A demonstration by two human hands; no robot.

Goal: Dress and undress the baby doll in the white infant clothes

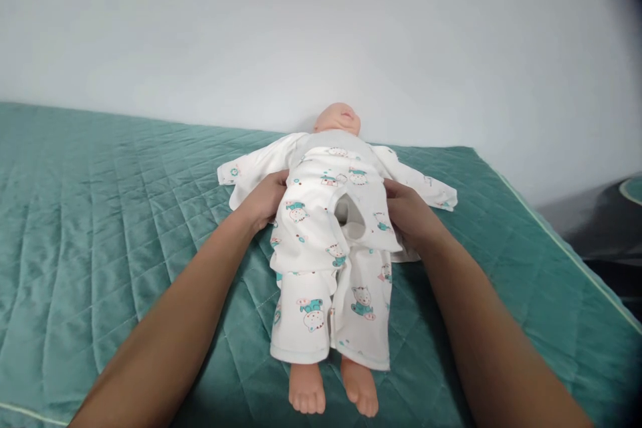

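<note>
A baby doll (338, 118) lies on its back, head at the far end and bare feet (307, 388) towards me. White split-crotch baby trousers (311, 231), printed with small animals, cover its legs and reach high over its grey torso (326, 140). A matching white baby top (273, 152) lies spread out around its upper body, sleeves out to both sides. My left hand (269, 199) is closed at the left side of the trousers, fingertips hidden by the cloth. At the opposite side, my right hand (407, 210) has its fingers curled in against the trousers, tips partly hidden.
The doll lies on a green quilted cover (125, 227) with a pale edging along its right side. A plain white wall (301, 27) rises right behind the doll's head. Dark objects (596, 227) stand beyond the right edge.
</note>
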